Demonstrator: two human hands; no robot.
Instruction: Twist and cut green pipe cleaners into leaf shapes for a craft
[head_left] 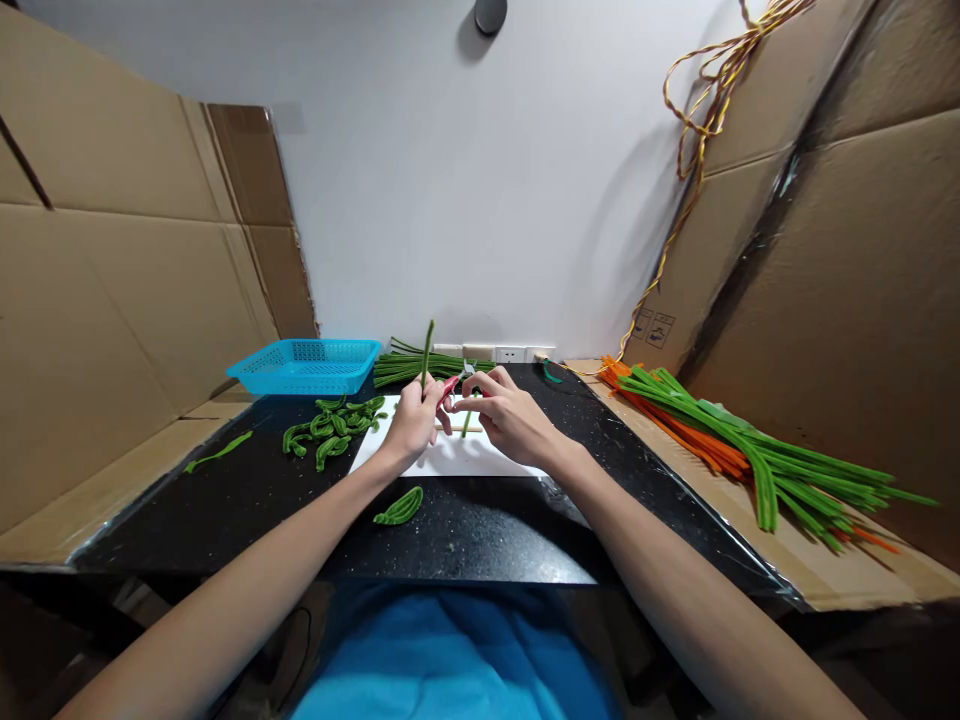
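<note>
Head view: L hand (pixel 415 418) pinches green stem (pixel 427 352), held upright over white sheet (pixel 457 458) at table (pixel 225 500) centre. R hand (pixel 508 415) has fingers curled on red-handled tool (pixel 451 386), touching the stem's base. Bent green pieces (pixel 334 425) lie left of sheet, w/ blue basket (pixel 304 365) behind. Green/orange stems (pixel 750 450) lie far right.

My black tabletop (pixel 225 500) carries a white sheet (pixel 450 460), a blue basket (pixel 304 365) at my far left, a heap of green curls (pixel 334 425) beside the sheet, one curl (pixel 400 507) nearer me, and green stems (pixel 401 366) along the back.
</note>
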